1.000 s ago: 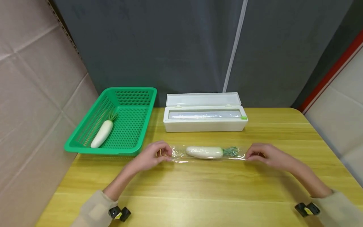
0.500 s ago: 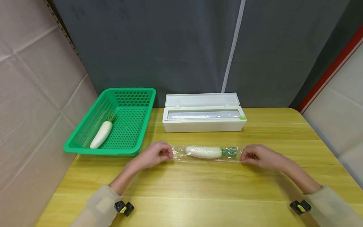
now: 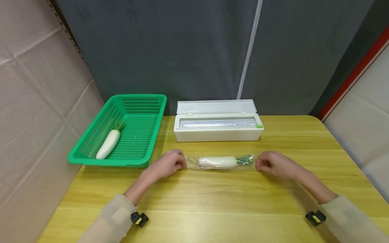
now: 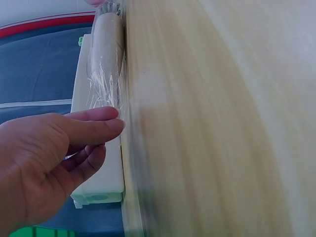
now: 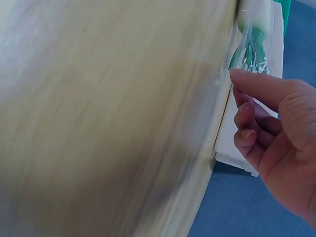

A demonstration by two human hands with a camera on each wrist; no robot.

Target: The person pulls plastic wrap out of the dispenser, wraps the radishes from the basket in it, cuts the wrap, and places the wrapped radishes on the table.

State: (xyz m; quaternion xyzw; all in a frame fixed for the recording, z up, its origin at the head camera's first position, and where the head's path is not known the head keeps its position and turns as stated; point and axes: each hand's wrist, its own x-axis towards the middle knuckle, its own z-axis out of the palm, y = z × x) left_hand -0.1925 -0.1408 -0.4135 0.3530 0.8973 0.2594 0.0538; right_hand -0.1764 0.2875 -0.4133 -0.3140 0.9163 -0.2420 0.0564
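A white radish (image 3: 217, 162) with green stalks lies sideways on the table, wrapped in clear plastic film (image 3: 192, 162). At its root end my left hand (image 3: 170, 163) pinches the film between thumb and forefinger. My right hand (image 3: 275, 164) pinches the other end, just past the stalks. In the left wrist view, the film (image 4: 104, 91) runs in creases from the radish (image 4: 105, 42) to my thumb and forefinger. The right wrist view shows the green stalks (image 5: 252, 52) under the film, close to my right fingertips.
Behind the wrapped radish stands a white film dispenser box (image 3: 218, 135) with its lid raised and a roll inside. A green basket (image 3: 149, 141) at the left holds another white radish (image 3: 108, 144). A dark panel (image 3: 182, 50) rises behind the wooden table (image 3: 218, 209).
My right hand has moved left, nearer the stalks, and the film between the hands has become shorter. My left hand has shifted slightly right and still holds its end.
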